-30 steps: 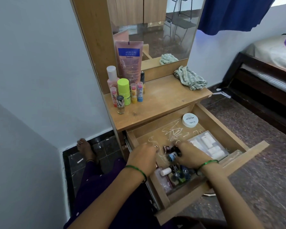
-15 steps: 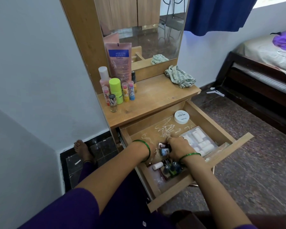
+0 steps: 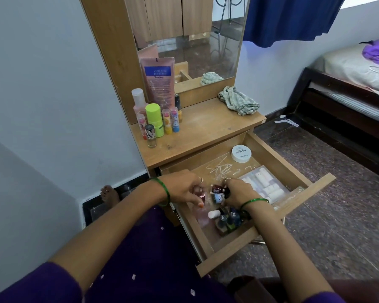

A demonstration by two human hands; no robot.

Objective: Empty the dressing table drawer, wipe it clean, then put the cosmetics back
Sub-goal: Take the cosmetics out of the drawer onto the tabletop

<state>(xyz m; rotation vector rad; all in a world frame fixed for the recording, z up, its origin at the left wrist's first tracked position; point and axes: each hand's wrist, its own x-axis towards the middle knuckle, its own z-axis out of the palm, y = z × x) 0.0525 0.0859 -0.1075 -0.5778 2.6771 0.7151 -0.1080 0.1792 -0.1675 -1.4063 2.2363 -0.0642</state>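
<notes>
Wood-grain drawer (image 3: 278,162), pulled fully out below the dressing table top (image 3: 206,125), with both hands working inside it. The left hand (image 3: 184,189) has its fingers curled down over a small pinkish bottle (image 3: 200,194); whether it actually grips the bottle cannot be told. The right hand (image 3: 239,192) is closed around two small nail polish bottles (image 3: 219,193), a dark red one above a blue-labelled one. The two hands sit close together, nearly touching.

Just nearer the person than the right hand lies a cluster of dark polish bottles (image 3: 229,219) and a white-capped item (image 3: 213,214). Beyond the right hand sit a clear case of white pieces (image 3: 265,184) and, farther back, a white round jar (image 3: 241,153). Well beyond both hands, on the top, stand the tubes and bottles (image 3: 155,119) and a crumpled cloth (image 3: 239,100).

Judged risks: several small glass bottles gathered in one grasp may slip and break or leak; a wrist could topple the cluster beneath it; the fully extended drawer might tip if leaned on.

The fingertips of both hands are hidden behind their backs, most labels are too small to read, and the drawer's near inside corner is covered by the right forearm.
</notes>
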